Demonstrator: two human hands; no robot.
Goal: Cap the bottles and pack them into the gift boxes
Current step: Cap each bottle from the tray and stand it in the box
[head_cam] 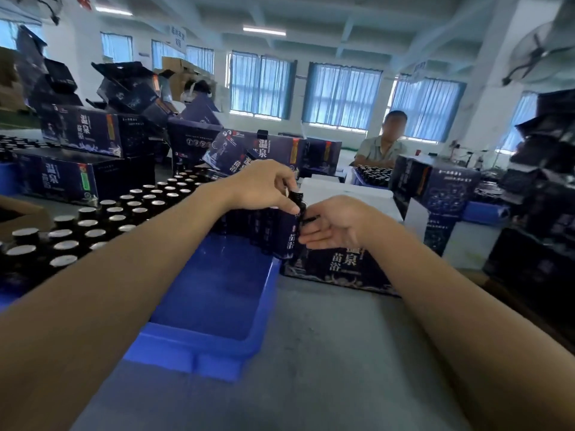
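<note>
A dark labelled bottle (291, 236) stands upright at the far right end of the blue tray (214, 306), in a row of similar bottles (249, 225). My left hand (264, 185) pinches its black neck or cap from above. My right hand (336, 223) touches the bottle from the right, fingers curled round a small black cap (311, 218). A dark blue gift box (339, 269) lies flat just behind my right hand. Several bottles with silver foil tops (93, 225) fill the table at the left.
Stacked dark blue gift boxes (84, 132) stand at the back left, centre and right (435, 188). A seated person (384, 144) works across the table behind another crate of bottles (373, 174). Grey tabletop (326, 368) lies in front of me. A cardboard box edge (18, 213) shows far left.
</note>
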